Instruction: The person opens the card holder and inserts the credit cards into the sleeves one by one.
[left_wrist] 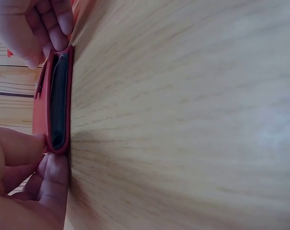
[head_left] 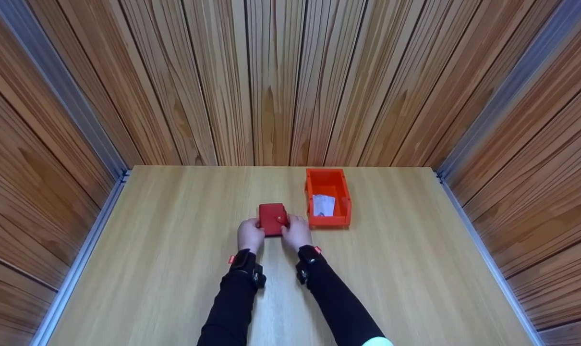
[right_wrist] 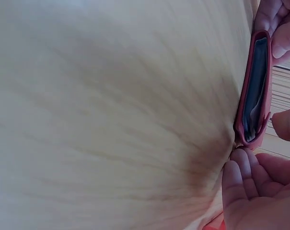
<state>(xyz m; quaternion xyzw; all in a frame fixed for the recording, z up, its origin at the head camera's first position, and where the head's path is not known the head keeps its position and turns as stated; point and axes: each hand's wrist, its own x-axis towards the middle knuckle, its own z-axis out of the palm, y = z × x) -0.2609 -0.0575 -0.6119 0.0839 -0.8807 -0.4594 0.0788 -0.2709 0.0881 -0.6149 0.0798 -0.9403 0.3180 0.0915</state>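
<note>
- A red wallet (head_left: 272, 219) lies on the pale wood table (head_left: 175, 269), between the two hands, near the middle.
- The left hand (head_left: 250, 235) has hold of the wallet's left edge. Its thumb is on top and its bent fingers are at the side, so it is closed up to a small pinch.
- The right hand (head_left: 297, 232) has hold of the right edge. Its fingers are bent against the side and its thumb is up by the little strap (head_left: 282, 218). The close view is a bit dark, so I can't be sure how hard the thumb touches the strap.
- The strap has a small shiny round button.
- The wallet's end facing the person shows a dark inside.
- An orange box (head_left: 330, 221) sits on the table to the right of the wallet, just past the right hand. A white paper (head_left: 323, 205) lies in it.
- Both arms have black sleeves (head_left: 229, 307), with black straps (head_left: 245, 261) round the wrists.
- Wood walls (head_left: 271, 81) stand behind the table and on both sides.
- Grey metal bars (head_left: 487, 262) run along the table's sides.
</note>
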